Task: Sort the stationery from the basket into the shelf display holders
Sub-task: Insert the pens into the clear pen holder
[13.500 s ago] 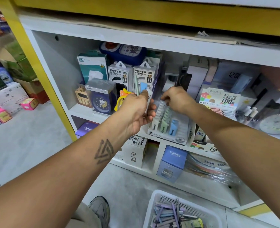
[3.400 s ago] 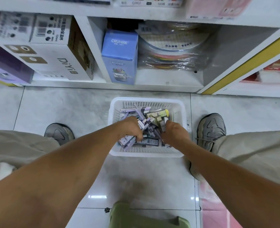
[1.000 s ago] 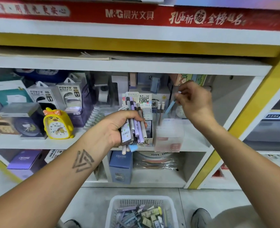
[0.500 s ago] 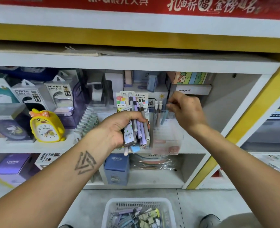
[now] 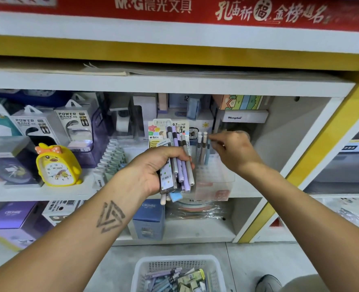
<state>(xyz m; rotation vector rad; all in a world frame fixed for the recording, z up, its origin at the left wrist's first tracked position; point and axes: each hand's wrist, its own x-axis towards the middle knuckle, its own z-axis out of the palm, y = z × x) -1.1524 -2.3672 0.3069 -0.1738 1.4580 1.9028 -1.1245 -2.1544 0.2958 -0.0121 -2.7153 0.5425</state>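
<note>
here left hand (image 5: 153,169) holds pens (image 5: 182,163).

Stationery shop: boxed goods (image 5: 75,125) on branded shelves (image 5: 174,83).

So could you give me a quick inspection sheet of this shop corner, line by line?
Surface: white shelf crowded with boxed goods; grey tiled floor below.
Job's things: clear holder on the shelf with a few pens standing in it; white basket on the floor, with stationery in it.
Clutter: yellow duck clock, power bank boxes, blue box on the lower shelf.
Grippers: left hand grips a bundle of pens; right hand pinches the top of a blue pen at the holder.
Cables: nothing seen.
Surroundings: red banner above; yellow frame at the right.
</note>
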